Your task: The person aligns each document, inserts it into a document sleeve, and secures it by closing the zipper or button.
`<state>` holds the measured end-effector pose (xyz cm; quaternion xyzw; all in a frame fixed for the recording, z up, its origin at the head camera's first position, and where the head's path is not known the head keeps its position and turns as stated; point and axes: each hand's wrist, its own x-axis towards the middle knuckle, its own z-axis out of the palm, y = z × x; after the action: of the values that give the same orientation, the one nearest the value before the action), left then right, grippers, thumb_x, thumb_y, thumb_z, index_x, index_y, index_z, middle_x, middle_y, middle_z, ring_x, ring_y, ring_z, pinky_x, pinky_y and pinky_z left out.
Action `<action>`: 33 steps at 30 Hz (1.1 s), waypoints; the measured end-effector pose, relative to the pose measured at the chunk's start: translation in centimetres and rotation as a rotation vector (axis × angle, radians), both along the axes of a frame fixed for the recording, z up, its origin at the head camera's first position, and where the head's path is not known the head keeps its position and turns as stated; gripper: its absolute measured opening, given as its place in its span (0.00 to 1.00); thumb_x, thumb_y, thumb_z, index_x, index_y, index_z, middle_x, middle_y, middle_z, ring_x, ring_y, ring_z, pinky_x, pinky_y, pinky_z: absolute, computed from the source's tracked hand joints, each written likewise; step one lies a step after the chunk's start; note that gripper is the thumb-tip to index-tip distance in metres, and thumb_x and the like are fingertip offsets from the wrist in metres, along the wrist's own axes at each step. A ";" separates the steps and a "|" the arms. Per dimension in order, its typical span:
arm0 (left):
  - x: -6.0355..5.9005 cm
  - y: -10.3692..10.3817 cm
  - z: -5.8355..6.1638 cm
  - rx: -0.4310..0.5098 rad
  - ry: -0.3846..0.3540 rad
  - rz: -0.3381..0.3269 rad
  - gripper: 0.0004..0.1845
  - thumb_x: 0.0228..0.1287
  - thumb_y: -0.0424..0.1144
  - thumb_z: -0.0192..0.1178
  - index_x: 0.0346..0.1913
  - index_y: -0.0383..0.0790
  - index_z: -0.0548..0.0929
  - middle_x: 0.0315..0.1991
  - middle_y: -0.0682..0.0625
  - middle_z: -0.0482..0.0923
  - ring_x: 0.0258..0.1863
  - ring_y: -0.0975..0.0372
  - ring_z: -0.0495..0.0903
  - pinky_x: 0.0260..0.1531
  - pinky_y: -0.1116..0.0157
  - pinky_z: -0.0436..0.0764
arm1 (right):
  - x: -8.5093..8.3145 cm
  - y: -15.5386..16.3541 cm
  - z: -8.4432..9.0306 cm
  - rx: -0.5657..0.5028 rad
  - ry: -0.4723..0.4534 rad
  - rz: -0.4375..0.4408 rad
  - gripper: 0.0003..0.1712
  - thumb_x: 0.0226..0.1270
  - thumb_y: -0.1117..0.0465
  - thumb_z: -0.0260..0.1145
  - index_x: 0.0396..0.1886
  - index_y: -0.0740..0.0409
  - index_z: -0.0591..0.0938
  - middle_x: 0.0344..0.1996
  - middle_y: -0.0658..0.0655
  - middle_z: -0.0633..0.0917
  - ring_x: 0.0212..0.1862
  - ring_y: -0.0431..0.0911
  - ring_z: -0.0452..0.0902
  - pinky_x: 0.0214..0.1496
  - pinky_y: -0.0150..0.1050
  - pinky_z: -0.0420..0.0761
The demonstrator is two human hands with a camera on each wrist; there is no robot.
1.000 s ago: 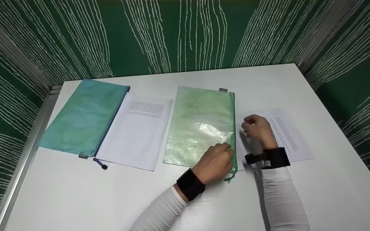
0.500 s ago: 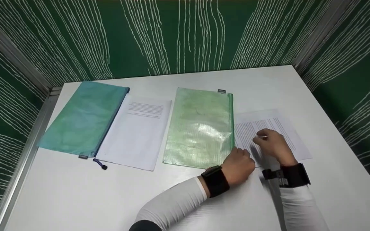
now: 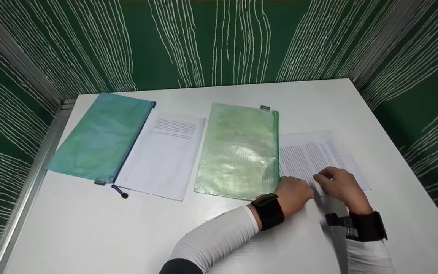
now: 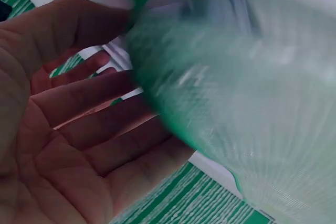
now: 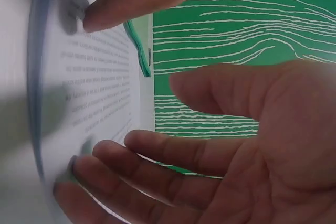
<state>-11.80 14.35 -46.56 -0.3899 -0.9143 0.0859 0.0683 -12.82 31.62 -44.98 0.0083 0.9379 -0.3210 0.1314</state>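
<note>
A person's left hand [image 3: 293, 194] and right hand [image 3: 342, 187], fingers loosely spread, touched the near edge of a printed sheet [image 3: 318, 158] lying right of a green zip pouch [image 3: 238, 150] on the white table [image 3: 89, 228].

Pouch [image 3: 238, 150] left of printed sheet [image 3: 318, 156].

The light is bright and even from above. The green pouch [image 3: 238, 152] shines with white glare near its front edge. Soft shadows lie under the arms on the bench [image 3: 89, 228]. Both wrist views are blurry and too close, and the head view bends at its edges.
</note>
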 end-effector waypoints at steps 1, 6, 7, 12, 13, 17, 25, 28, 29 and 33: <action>0.0 0.0 0.0 -0.007 0.006 -0.007 0.10 0.75 0.48 0.61 0.36 0.63 0.90 0.33 0.63 0.86 0.29 0.69 0.83 0.24 0.68 0.80 | 0.0 0.0 0.0 -0.030 -0.020 -0.007 0.25 0.79 0.51 0.58 0.52 0.73 0.82 0.41 0.66 0.86 0.40 0.51 0.80 0.38 0.41 0.78; -0.4 0.4 -0.6 -0.029 0.072 -0.037 0.12 0.76 0.42 0.60 0.35 0.63 0.88 0.31 0.63 0.85 0.27 0.70 0.82 0.24 0.72 0.80 | 0.2 -0.2 0.1 -0.116 -0.088 -0.045 0.21 0.79 0.54 0.59 0.39 0.70 0.83 0.29 0.57 0.85 0.33 0.46 0.82 0.34 0.39 0.82; -0.6 0.4 -0.7 -0.023 0.084 -0.038 0.12 0.76 0.42 0.60 0.36 0.63 0.88 0.31 0.63 0.85 0.28 0.71 0.82 0.24 0.72 0.80 | 0.2 -0.2 0.0 -0.106 -0.085 -0.050 0.20 0.79 0.54 0.59 0.35 0.68 0.83 0.25 0.54 0.84 0.30 0.45 0.82 0.32 0.38 0.81; -1.5 0.6 -1.2 0.093 0.095 -0.015 0.11 0.73 0.41 0.63 0.34 0.62 0.90 0.29 0.63 0.86 0.28 0.72 0.83 0.25 0.74 0.80 | -0.1 -0.2 -0.1 -0.083 -0.090 -0.094 0.27 0.79 0.49 0.58 0.24 0.62 0.84 0.17 0.49 0.82 0.25 0.42 0.79 0.29 0.37 0.77; -1.7 0.6 -1.2 0.120 0.084 -0.008 0.11 0.72 0.40 0.63 0.33 0.61 0.90 0.29 0.62 0.86 0.28 0.72 0.84 0.25 0.74 0.80 | -0.2 -0.1 -0.2 -0.108 -0.099 -0.111 0.27 0.79 0.48 0.58 0.25 0.64 0.85 0.17 0.50 0.83 0.25 0.42 0.81 0.30 0.37 0.78; -2.3 0.5 -0.9 0.267 -0.055 0.031 0.11 0.69 0.35 0.65 0.28 0.53 0.88 0.27 0.59 0.86 0.27 0.70 0.83 0.24 0.74 0.79 | -0.7 0.1 -0.5 -0.260 -0.141 -0.182 0.32 0.80 0.43 0.57 0.44 0.73 0.83 0.25 0.54 0.89 0.28 0.45 0.87 0.34 0.37 0.85; -1.9 0.1 0.1 0.500 -0.297 -0.017 0.10 0.72 0.36 0.63 0.30 0.46 0.83 0.24 0.58 0.81 0.23 0.72 0.76 0.22 0.76 0.71 | -1.7 0.1 0.0 -0.435 -0.116 -0.218 0.37 0.83 0.48 0.52 0.68 0.80 0.63 0.32 0.55 0.88 0.28 0.47 0.89 0.36 0.41 0.88; -1.5 -0.2 0.4 0.540 -0.322 -0.063 0.09 0.74 0.35 0.60 0.32 0.45 0.82 0.24 0.58 0.78 0.23 0.72 0.74 0.21 0.77 0.68 | -1.7 0.0 0.7 -0.410 -0.047 -0.191 0.32 0.82 0.56 0.49 0.69 0.80 0.63 0.34 0.57 0.87 0.26 0.46 0.88 0.34 0.41 0.88; -1.3 -0.4 0.6 0.554 -0.332 -0.077 0.08 0.73 0.33 0.60 0.32 0.45 0.81 0.24 0.58 0.77 0.23 0.73 0.73 0.21 0.78 0.68 | -1.7 0.0 1.1 -0.395 -0.018 -0.175 0.30 0.81 0.59 0.48 0.69 0.80 0.64 0.36 0.60 0.87 0.25 0.46 0.88 0.33 0.41 0.88; -0.8 -1.4 1.3 0.589 -0.345 -0.130 0.05 0.69 0.30 0.59 0.36 0.43 0.79 0.29 0.58 0.77 0.27 0.72 0.72 0.25 0.79 0.69 | -1.5 -0.6 2.7 -0.317 0.111 -0.132 0.25 0.76 0.65 0.45 0.64 0.79 0.72 0.44 0.74 0.85 0.27 0.44 0.87 0.29 0.41 0.87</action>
<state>-12.62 12.93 -45.29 -0.4196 -0.8712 -0.2532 0.0277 -14.30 31.02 -42.29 0.0312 0.8788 -0.4727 0.0579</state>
